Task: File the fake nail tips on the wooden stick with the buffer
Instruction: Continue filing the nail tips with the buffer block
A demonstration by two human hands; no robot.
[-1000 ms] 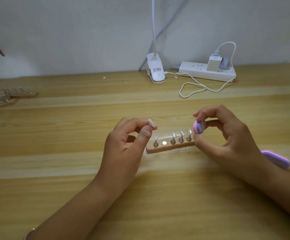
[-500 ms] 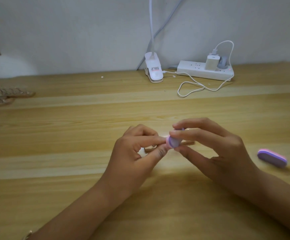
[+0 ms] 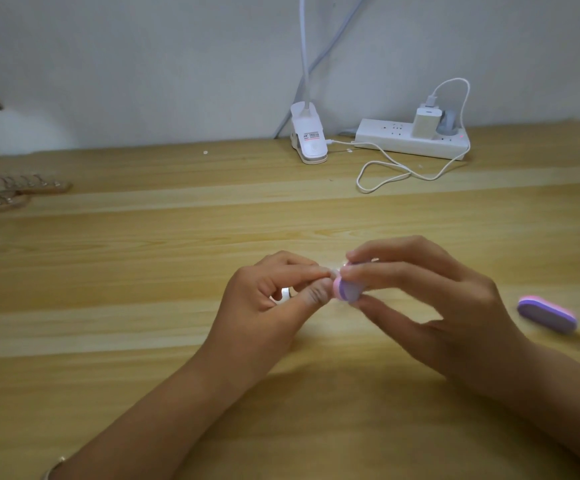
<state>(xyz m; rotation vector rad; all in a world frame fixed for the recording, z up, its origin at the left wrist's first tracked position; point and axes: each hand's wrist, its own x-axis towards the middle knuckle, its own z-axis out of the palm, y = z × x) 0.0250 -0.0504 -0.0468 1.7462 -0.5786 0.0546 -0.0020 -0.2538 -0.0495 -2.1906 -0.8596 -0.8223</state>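
Right hand [image 3: 437, 299] with buffer [image 3: 347, 289], against nail tip [image 3: 334, 271] in left hand [image 3: 264, 306]

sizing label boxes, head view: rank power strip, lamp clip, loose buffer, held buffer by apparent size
1. power strip
2. lamp clip and loose buffer look alike; the buffer is nearer, so unranked
3. held buffer, partly hidden

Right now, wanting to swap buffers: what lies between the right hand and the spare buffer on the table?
Only bare table between the right hand and spare buffer, in the head view.
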